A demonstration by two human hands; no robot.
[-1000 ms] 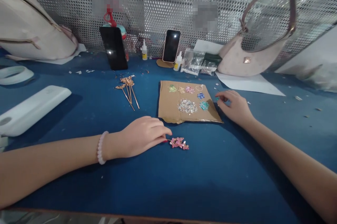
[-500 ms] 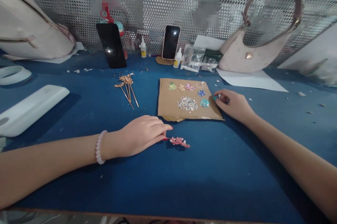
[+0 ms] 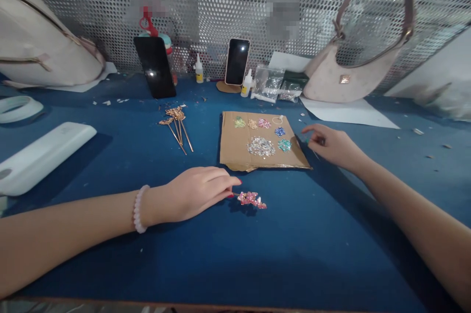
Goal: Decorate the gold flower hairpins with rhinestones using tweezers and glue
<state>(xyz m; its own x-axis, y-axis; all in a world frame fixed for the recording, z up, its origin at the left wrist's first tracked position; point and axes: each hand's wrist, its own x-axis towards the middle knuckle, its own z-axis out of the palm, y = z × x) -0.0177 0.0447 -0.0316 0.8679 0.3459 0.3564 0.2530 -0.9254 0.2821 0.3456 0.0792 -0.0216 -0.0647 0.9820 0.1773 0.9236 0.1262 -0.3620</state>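
Note:
My left hand [image 3: 200, 193] pinches the stem of a hairpin [image 3: 250, 199] between thumb and forefinger, just above the blue table. Pink stones or petals cover its flower head, which points right. My right hand [image 3: 329, 145] is closed by the right edge of a cardboard sheet [image 3: 235, 151]. Its fingers hold a thin stick [image 3: 315, 154] with a teal part, mostly hidden. Small piles lie on the cardboard: clear rhinestones [image 3: 261, 146], teal rhinestones [image 3: 284, 144], blue rhinestones [image 3: 280, 131], pink rhinestones [image 3: 264, 123], along with green and peach ones.
Several gold hairpins [image 3: 178, 124] lie to the left of the cardboard. Behind stand two phones [image 3: 156, 67], two glue bottles [image 3: 199, 68] and plastic bags [image 3: 268, 82]. A white handbag [image 3: 342, 77] sits at back right; a white oblong device [image 3: 47, 153] lies at left.
My right hand has shifted slightly right, off the cardboard's edge, and its forefinger is straighter. The hairpin in my left hand has turned slightly, showing more of its pink flowers.

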